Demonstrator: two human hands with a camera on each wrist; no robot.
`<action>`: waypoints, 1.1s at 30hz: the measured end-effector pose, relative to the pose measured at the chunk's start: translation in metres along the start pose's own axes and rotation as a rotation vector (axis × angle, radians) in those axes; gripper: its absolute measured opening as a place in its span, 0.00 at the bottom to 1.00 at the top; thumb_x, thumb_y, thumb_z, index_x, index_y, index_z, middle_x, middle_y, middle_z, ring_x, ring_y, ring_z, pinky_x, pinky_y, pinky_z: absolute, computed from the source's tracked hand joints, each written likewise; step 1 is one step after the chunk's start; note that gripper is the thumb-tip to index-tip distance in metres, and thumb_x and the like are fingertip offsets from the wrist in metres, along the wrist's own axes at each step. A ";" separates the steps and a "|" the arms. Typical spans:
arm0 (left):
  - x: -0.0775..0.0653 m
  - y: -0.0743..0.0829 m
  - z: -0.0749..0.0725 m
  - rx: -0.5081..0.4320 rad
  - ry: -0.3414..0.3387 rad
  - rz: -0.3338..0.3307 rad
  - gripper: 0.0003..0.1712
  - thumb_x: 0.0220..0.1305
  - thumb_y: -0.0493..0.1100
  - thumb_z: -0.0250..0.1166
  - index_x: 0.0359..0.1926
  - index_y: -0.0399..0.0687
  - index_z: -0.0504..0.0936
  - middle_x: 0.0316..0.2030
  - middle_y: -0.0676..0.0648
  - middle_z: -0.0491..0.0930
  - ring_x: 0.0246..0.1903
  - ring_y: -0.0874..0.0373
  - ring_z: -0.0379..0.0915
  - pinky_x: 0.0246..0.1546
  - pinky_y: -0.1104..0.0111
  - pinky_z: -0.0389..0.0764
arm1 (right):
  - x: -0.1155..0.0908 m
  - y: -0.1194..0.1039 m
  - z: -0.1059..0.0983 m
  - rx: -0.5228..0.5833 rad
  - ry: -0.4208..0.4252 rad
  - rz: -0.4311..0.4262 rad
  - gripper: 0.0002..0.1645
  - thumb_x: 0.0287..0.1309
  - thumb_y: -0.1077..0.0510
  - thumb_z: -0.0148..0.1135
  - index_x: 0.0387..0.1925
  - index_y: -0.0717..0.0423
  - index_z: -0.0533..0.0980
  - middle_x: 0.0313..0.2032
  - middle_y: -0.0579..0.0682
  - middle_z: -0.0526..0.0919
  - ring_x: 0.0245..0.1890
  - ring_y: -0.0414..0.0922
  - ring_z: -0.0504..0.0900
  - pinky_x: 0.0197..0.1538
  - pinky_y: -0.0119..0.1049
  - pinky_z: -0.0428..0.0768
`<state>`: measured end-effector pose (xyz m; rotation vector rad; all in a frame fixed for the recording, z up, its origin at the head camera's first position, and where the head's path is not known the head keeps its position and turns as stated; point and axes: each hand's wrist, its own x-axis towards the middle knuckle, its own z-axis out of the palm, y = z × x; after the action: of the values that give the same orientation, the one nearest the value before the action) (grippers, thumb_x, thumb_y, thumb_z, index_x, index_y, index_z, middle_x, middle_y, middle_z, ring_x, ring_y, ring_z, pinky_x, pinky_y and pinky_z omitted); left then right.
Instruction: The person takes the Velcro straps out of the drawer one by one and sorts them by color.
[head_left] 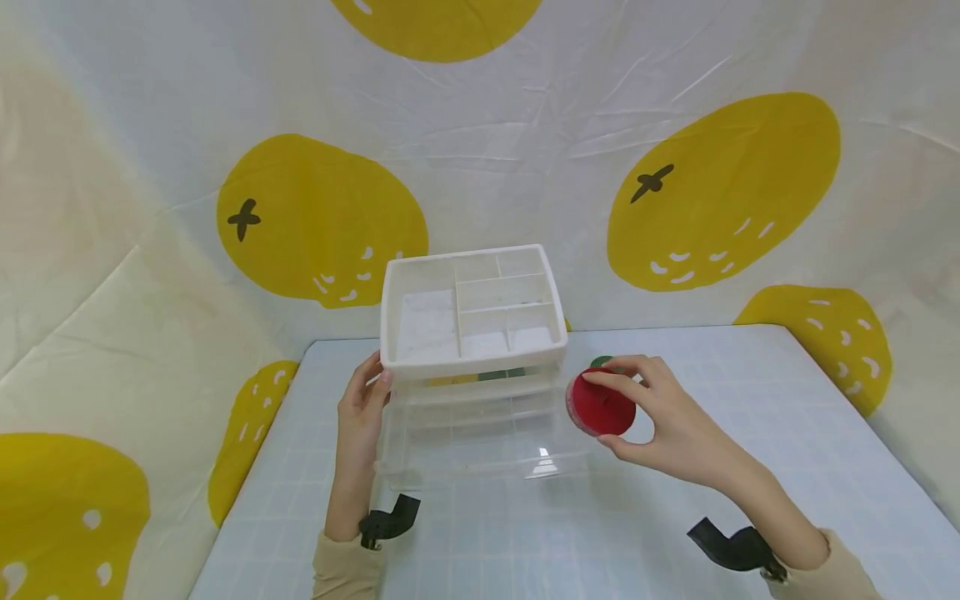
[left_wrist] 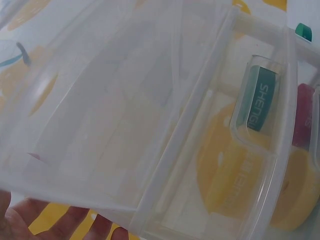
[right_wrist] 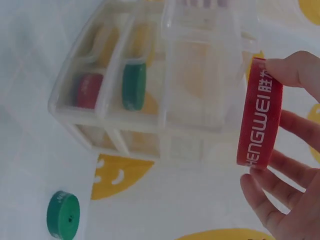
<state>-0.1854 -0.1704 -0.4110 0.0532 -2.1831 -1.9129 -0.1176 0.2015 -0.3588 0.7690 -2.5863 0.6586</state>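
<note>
Hands: left spread against organizer, right pinching red roll, lettering legible only wrist-side.

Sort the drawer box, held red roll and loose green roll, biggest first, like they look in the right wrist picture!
1. Drawer box
2. Held red roll
3. Loose green roll
The rolls' real sizes are unsure: the red one may be nearer the camera.

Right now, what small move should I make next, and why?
I'd probably ease the red roll over the pulled-out clear drawer: your right hand holds it beside that drawer, whose front part shows no roll, while your left hand is at the left side of the white-topped box.
</note>
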 end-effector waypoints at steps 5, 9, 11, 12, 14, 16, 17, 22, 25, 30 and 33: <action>-0.001 0.002 0.000 -0.004 0.000 -0.007 0.24 0.71 0.49 0.55 0.66 0.54 0.70 0.60 0.49 0.72 0.52 0.64 0.70 0.53 0.72 0.73 | -0.012 0.012 0.005 0.058 0.017 0.100 0.46 0.33 0.57 0.81 0.59 0.40 0.73 0.56 0.47 0.70 0.56 0.41 0.64 0.38 0.33 0.83; -0.001 0.003 0.000 0.000 -0.009 -0.017 0.25 0.71 0.50 0.55 0.66 0.55 0.69 0.61 0.50 0.71 0.52 0.65 0.69 0.54 0.73 0.72 | -0.021 0.024 0.011 0.067 0.033 0.148 0.45 0.34 0.59 0.81 0.59 0.41 0.73 0.56 0.48 0.71 0.55 0.40 0.63 0.38 0.32 0.83; -0.001 0.003 -0.001 0.006 -0.009 -0.019 0.25 0.71 0.51 0.55 0.67 0.56 0.69 0.61 0.50 0.71 0.53 0.65 0.69 0.54 0.72 0.72 | -0.025 0.032 0.016 0.063 0.045 0.160 0.44 0.34 0.60 0.80 0.59 0.43 0.73 0.55 0.49 0.71 0.54 0.41 0.63 0.38 0.32 0.83; -0.001 0.003 -0.001 0.010 -0.009 -0.022 0.25 0.71 0.51 0.55 0.67 0.57 0.69 0.61 0.51 0.71 0.53 0.65 0.69 0.54 0.72 0.72 | -0.026 0.036 0.019 0.063 0.052 0.166 0.44 0.34 0.61 0.80 0.58 0.43 0.74 0.55 0.49 0.71 0.54 0.41 0.63 0.38 0.31 0.82; 0.000 0.002 0.000 0.009 -0.009 -0.019 0.25 0.71 0.51 0.55 0.66 0.56 0.69 0.61 0.50 0.71 0.53 0.64 0.69 0.54 0.72 0.72 | -0.030 0.044 0.025 0.065 0.066 0.180 0.44 0.33 0.62 0.80 0.58 0.45 0.74 0.54 0.50 0.71 0.54 0.41 0.64 0.38 0.29 0.81; 0.000 0.002 0.000 0.006 -0.007 -0.017 0.25 0.71 0.51 0.55 0.66 0.56 0.69 0.60 0.51 0.71 0.53 0.63 0.69 0.53 0.73 0.72 | -0.033 0.053 0.033 0.065 0.078 0.195 0.44 0.32 0.62 0.81 0.57 0.47 0.74 0.54 0.52 0.71 0.53 0.43 0.64 0.37 0.28 0.80; 0.000 0.001 0.000 0.005 -0.005 -0.015 0.25 0.70 0.51 0.55 0.66 0.56 0.69 0.60 0.50 0.71 0.53 0.63 0.69 0.52 0.74 0.72 | -0.035 0.057 0.037 0.067 0.081 0.205 0.44 0.32 0.62 0.81 0.57 0.48 0.74 0.54 0.53 0.71 0.54 0.45 0.64 0.37 0.28 0.80; 0.000 0.001 -0.001 0.002 -0.004 -0.010 0.25 0.71 0.50 0.55 0.66 0.55 0.69 0.60 0.50 0.72 0.52 0.65 0.70 0.52 0.73 0.73 | -0.041 0.076 0.059 0.071 0.081 0.261 0.41 0.36 0.62 0.79 0.57 0.51 0.73 0.53 0.57 0.71 0.54 0.51 0.65 0.37 0.40 0.83; 0.000 0.001 -0.002 -0.003 -0.009 -0.014 0.25 0.71 0.50 0.55 0.66 0.55 0.69 0.60 0.49 0.71 0.52 0.66 0.70 0.53 0.73 0.73 | -0.045 0.085 0.069 0.085 0.082 0.288 0.40 0.38 0.62 0.78 0.57 0.52 0.73 0.53 0.58 0.71 0.54 0.53 0.65 0.37 0.49 0.83; 0.000 0.001 -0.001 -0.014 -0.005 -0.006 0.24 0.70 0.50 0.56 0.65 0.55 0.70 0.58 0.51 0.72 0.51 0.66 0.71 0.49 0.78 0.72 | -0.047 0.095 0.081 0.118 0.061 0.353 0.38 0.40 0.61 0.77 0.57 0.54 0.73 0.53 0.60 0.70 0.55 0.57 0.65 0.40 0.55 0.83; 0.000 0.000 -0.001 -0.015 0.004 0.011 0.24 0.70 0.49 0.57 0.65 0.55 0.71 0.56 0.54 0.73 0.50 0.66 0.72 0.48 0.79 0.73 | -0.046 0.100 0.086 0.128 0.028 0.404 0.38 0.42 0.61 0.76 0.58 0.55 0.72 0.54 0.61 0.69 0.56 0.59 0.64 0.42 0.57 0.82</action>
<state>-0.1855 -0.1711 -0.4109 0.0427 -2.1617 -1.9217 -0.1576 0.2493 -0.4839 0.2643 -2.7166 0.9504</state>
